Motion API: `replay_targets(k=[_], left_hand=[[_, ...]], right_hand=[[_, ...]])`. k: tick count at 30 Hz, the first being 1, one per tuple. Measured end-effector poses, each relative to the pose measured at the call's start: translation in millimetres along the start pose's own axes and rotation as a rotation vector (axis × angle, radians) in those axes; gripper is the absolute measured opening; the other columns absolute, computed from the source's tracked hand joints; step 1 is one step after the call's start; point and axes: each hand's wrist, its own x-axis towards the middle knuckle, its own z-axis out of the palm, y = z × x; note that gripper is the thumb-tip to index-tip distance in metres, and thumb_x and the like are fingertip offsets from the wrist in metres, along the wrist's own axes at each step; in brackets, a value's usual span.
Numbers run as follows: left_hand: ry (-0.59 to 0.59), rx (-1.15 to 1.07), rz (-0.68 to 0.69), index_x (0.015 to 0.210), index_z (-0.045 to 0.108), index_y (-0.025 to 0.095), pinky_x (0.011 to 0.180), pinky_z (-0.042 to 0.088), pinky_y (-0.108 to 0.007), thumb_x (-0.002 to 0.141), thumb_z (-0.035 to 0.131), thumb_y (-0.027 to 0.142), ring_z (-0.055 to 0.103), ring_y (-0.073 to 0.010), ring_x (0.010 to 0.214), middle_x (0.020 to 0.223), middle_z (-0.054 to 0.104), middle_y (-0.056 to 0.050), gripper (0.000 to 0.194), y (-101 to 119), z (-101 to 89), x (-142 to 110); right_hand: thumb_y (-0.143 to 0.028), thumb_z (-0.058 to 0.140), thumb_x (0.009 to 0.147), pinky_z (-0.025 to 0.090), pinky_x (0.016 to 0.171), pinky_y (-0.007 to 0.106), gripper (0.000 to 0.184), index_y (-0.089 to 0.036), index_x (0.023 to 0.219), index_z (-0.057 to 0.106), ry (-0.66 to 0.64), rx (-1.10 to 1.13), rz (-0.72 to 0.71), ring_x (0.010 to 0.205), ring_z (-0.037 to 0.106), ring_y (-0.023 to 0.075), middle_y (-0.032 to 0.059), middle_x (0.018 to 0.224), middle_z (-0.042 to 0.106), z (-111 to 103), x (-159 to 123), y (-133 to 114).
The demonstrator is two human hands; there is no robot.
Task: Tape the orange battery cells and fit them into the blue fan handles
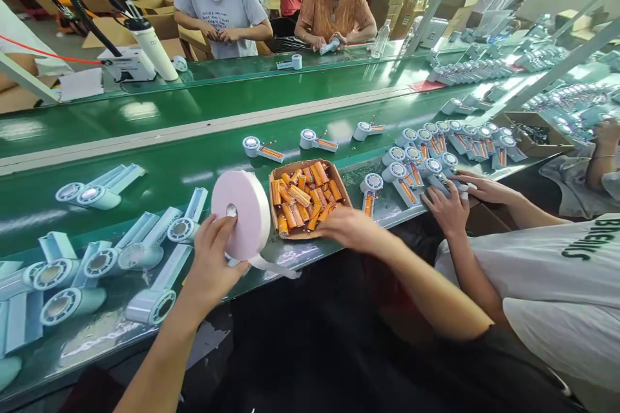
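A large roll of white tape [242, 213] stands on its edge, with a loose tail trailing over the bench edge. My left hand [217, 258] grips it, thumb and fingers closed at its core and lower rim. To the right sits a shallow cardboard box [345, 190] full of orange cylindrical battery packs [298, 197]. My right hand [356, 229] reaches over the box's front right corner, fingertips down at the packs. Its fingers are slightly blurred, and whether they hold a pack is hidden. Pale blue handheld fan bodies [157, 306] lie left of the tape.
A co-worker's hands [448, 206] work on fan bodies with orange packs [400, 177] at the right. Several such bodies lie on the green conveyor [194, 158] behind the box. Two people sit across the line, near a white machine with a black hose [128, 64].
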Motion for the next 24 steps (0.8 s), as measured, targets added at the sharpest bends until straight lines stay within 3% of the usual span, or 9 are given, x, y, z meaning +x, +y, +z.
replay_targets(k=[3, 8, 13, 17, 21, 23, 24], left_hand=[[-0.055, -0.027, -0.003, 0.153, 0.041, 0.03, 0.119, 0.049, -0.059, 0.084, 0.075, 0.024, 0.045, -0.0406, 0.148, 0.146, 0.058, -0.013, 0.078, 5.1, 11.0, -14.2], [-0.106, -0.089, -0.069, 0.153, 0.045, 0.029, 0.12, 0.048, -0.062, 0.081, 0.074, 0.02, 0.042, -0.0416, 0.151, 0.148, 0.057, -0.013, 0.078, 16.9, 20.1, -24.2], [-0.086, -0.112, -0.062, 0.154, 0.044, 0.028, 0.12, 0.048, -0.062, 0.081, 0.074, 0.018, 0.041, -0.0412, 0.152, 0.149, 0.057, -0.013, 0.08, 23.0, 21.4, -25.4], [-0.082, -0.089, -0.043, 0.153, 0.045, 0.026, 0.12, 0.048, -0.063, 0.081, 0.077, 0.021, 0.041, -0.0425, 0.15, 0.146, 0.058, -0.014, 0.079, 25.7, 24.6, -19.4], [-0.072, -0.08, 0.002, 0.154, 0.044, 0.026, 0.12, 0.048, -0.063, 0.081, 0.077, 0.02, 0.042, -0.0422, 0.15, 0.145, 0.058, -0.014, 0.08, 26.1, 26.3, -13.0], [-0.081, -0.076, 0.015, 0.154, 0.044, 0.026, 0.119, 0.049, -0.063, 0.08, 0.076, 0.019, 0.041, -0.0423, 0.15, 0.146, 0.058, -0.014, 0.081, 26.5, 25.7, -11.7], [-0.085, -0.071, 0.016, 0.154, 0.044, 0.026, 0.119, 0.049, -0.063, 0.08, 0.076, 0.017, 0.041, -0.0426, 0.15, 0.145, 0.058, -0.013, 0.082, 27.0, 25.0, -11.6]], right_hand=[[-0.039, 0.064, 0.106, 0.06, 0.1, 0.045, 0.031, -0.022, 0.132, 0.067, -0.023, -0.113, 0.018, 0.118, 0.068, 0.0241, 0.0117, 0.141, 0.065, -21.4, 19.0, 23.5], [-0.04, 0.069, 0.103, 0.061, 0.098, 0.048, 0.039, -0.019, 0.136, 0.065, 0.041, -0.177, 0.033, 0.117, 0.069, 0.0265, 0.0111, 0.138, 0.066, -34.6, 23.2, 49.7], [-0.043, 0.067, 0.103, 0.061, 0.098, 0.048, 0.039, -0.02, 0.134, 0.066, 0.288, -0.058, 0.069, 0.115, 0.069, 0.0261, 0.0101, 0.136, 0.067, -71.7, -21.6, 85.6], [-0.061, 0.061, 0.099, 0.06, 0.104, 0.049, 0.039, -0.035, 0.126, 0.068, 0.531, 0.068, 0.129, 0.115, 0.07, 0.026, 0.0029, 0.114, 0.072, -110.3, -75.9, 135.8], [-0.074, 0.041, 0.093, 0.057, 0.108, 0.053, 0.052, -0.04, 0.123, 0.066, 0.842, 0.378, 0.307, 0.116, 0.069, 0.0283, 0.0061, 0.102, 0.071, -131.0, -111.9, 177.1], [-0.068, 0.035, 0.094, 0.056, 0.107, 0.053, 0.052, -0.037, 0.117, 0.07, 0.879, 0.422, 0.338, 0.114, 0.068, 0.0293, 0.0086, 0.099, 0.07, -133.8, -111.4, 176.0], [-0.062, 0.036, 0.095, 0.054, 0.108, 0.052, 0.049, -0.035, 0.114, 0.072, 0.799, 0.337, 0.301, 0.114, 0.067, 0.0296, 0.0093, 0.099, 0.07, -132.4, -105.4, 168.7]])
